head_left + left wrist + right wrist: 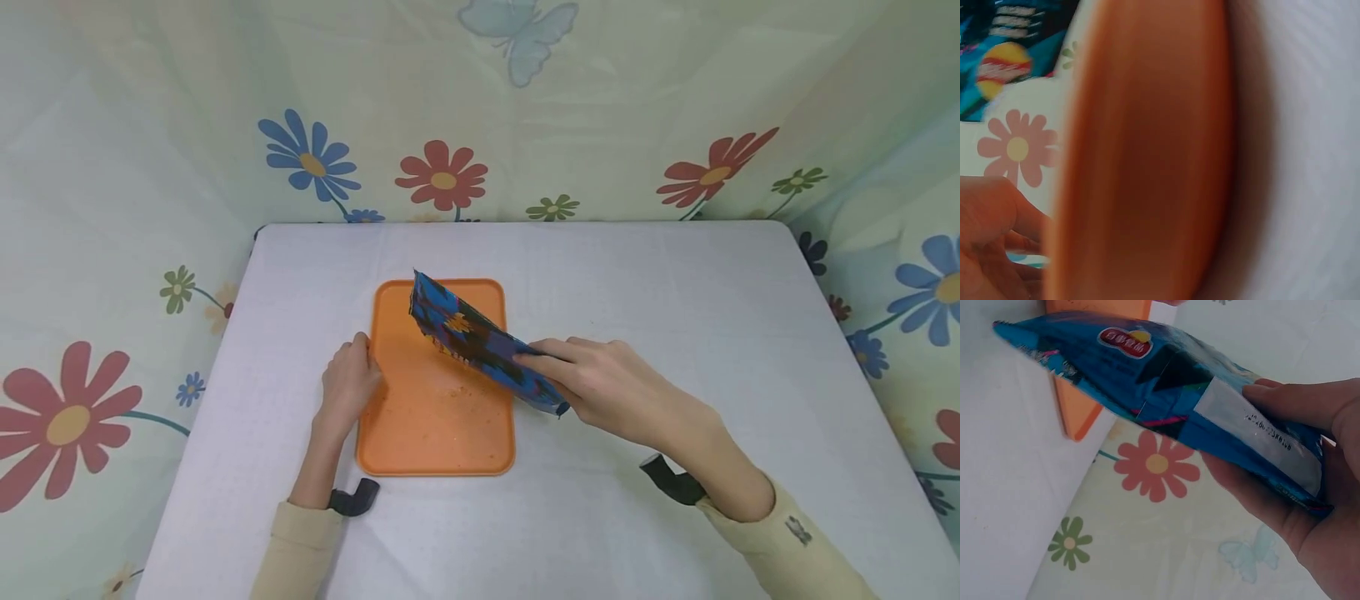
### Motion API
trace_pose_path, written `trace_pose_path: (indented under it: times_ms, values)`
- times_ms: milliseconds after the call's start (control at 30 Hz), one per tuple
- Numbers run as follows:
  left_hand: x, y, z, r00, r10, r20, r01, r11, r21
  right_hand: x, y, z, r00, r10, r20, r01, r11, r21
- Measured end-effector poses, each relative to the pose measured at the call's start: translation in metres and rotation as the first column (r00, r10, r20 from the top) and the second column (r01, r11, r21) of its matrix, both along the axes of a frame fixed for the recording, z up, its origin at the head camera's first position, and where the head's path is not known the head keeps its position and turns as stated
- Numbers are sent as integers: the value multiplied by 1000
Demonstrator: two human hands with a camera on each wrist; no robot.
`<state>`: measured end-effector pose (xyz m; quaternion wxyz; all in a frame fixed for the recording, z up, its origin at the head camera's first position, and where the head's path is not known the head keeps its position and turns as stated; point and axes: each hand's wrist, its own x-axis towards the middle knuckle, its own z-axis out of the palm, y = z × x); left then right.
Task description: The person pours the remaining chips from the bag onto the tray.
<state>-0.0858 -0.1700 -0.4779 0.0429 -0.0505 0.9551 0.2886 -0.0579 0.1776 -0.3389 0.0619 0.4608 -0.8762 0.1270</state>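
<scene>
My right hand [615, 387] holds a blue chip bag [487, 342] by its near right end. The bag is tilted over an orange tray [435, 433], its far end reaching toward the tray's back left. In the right wrist view, thumb and fingers grip the bag [1166, 381] from opposite sides, near a silver patch with printed digits. At the tray's left rim my left hand [351, 379] grips the edge. The tray's side [1147, 150] fills the middle of the left wrist view, blurred, hiding part of the fingers. Small crumbs [457, 390] lie on the tray.
A white-covered table [675, 300] lies under the tray. Behind it and at both sides hangs a curtain [600, 125] with flowers and a butterfly. Black bands with protruding mounts [358, 497] sit on both wrists, just above the beige cuffs.
</scene>
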Motion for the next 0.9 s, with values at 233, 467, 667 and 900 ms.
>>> trace_pose_path:
  times_ms: [233, 467, 667, 900]
  values:
    - [-1, 1, 2, 1000, 6, -3, -6, 1000, -10, 1, -1, 6, 1000, 19, -4, -19, 1000, -7]
    - [0, 1, 3, 1000, 17, 13, -16, 1000, -12, 0, -1, 7, 1000, 25, -16, -25, 1000, -17]
    - [1, 2, 3, 1000, 19, 17, -19, 1000, -7, 0, -1, 8, 1000, 24, -3, -24, 1000, -20]
    - [1, 3, 4, 1000, 14, 8, -14, 1000, -17, 1, 0, 7, 999, 29, 17, -28, 999, -22]
